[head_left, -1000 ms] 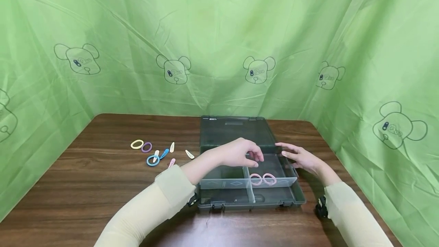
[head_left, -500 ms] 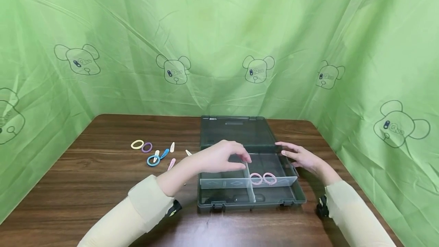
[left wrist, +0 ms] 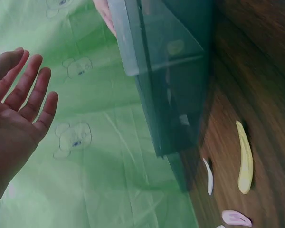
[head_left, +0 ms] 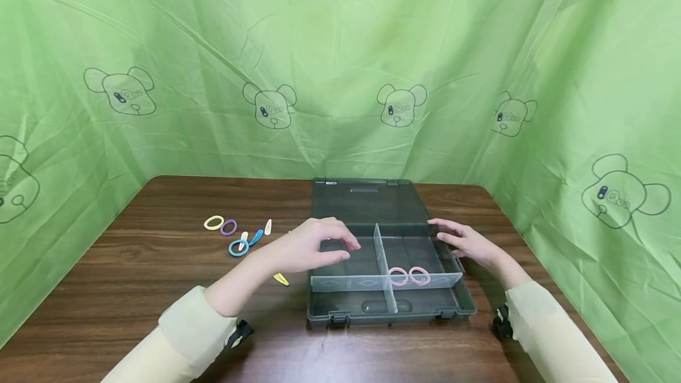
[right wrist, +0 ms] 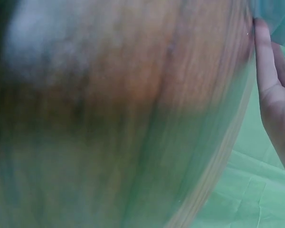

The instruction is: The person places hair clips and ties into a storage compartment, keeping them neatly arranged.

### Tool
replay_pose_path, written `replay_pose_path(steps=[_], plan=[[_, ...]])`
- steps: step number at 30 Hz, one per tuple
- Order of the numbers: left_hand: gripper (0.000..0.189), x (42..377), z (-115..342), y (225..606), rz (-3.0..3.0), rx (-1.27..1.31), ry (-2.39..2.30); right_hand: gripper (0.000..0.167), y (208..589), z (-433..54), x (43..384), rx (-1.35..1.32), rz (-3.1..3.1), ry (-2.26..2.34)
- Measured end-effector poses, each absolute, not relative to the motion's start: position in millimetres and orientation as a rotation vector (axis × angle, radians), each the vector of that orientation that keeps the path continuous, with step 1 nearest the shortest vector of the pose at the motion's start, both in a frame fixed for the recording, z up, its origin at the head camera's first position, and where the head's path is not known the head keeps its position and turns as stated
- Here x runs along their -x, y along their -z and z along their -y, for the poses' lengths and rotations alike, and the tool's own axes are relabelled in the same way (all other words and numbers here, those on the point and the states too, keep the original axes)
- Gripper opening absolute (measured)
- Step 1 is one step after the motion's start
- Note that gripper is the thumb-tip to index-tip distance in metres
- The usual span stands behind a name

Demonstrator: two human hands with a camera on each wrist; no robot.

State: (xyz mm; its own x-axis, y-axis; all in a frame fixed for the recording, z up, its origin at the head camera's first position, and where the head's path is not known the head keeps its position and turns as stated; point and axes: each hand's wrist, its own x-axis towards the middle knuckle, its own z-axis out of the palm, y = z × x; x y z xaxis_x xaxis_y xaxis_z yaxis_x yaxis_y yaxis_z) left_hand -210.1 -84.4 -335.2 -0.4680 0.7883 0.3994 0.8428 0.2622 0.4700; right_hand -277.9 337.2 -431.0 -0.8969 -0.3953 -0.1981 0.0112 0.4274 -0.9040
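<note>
1. Head: the open grey box (head_left: 367,319), two pink hair ties (head_left: 408,278) inside, lies by my left hand (head_left: 314,247), loosely curved, holding nothing; my right hand (head_left: 468,245) touches its right side.
2. Left wrist: the box is apart from my relaxed left fingers.
3. Right wrist: my nearly straight right fingers touch its edge.

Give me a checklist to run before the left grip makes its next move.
1. Lid folded open: ok.
2. Left grip holding nothing: ok.
3. Right grip bracing the box firmly: cannot tell; it sits at the right-hand side.
4. Pink hair ties inside the box: ok.
5. Blue hair tie separate from the pale clip: not ok, they overlap.
6. Pink clip visible from the head: not ok; only the left wrist view shows it.
</note>
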Motion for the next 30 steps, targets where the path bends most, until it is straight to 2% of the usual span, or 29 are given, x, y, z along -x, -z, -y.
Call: replay_pose_path(steps=[8, 18, 30], plan=[[0.018, 210, 119, 341, 2.450, 1.480, 1.125, 0.045, 428, -335, 276, 0.458, -2.522, 1.270], [0.021, 216, 164, 351, 2.510, 1.237, 1.120, 0.051, 427, -336, 275, 0.450, -2.474, 1.284], [0.024, 228, 206, 364, 2.565, 1.132, 1.131, 0.053, 428, -335, 274, 0.387, -2.427, 1.334]])
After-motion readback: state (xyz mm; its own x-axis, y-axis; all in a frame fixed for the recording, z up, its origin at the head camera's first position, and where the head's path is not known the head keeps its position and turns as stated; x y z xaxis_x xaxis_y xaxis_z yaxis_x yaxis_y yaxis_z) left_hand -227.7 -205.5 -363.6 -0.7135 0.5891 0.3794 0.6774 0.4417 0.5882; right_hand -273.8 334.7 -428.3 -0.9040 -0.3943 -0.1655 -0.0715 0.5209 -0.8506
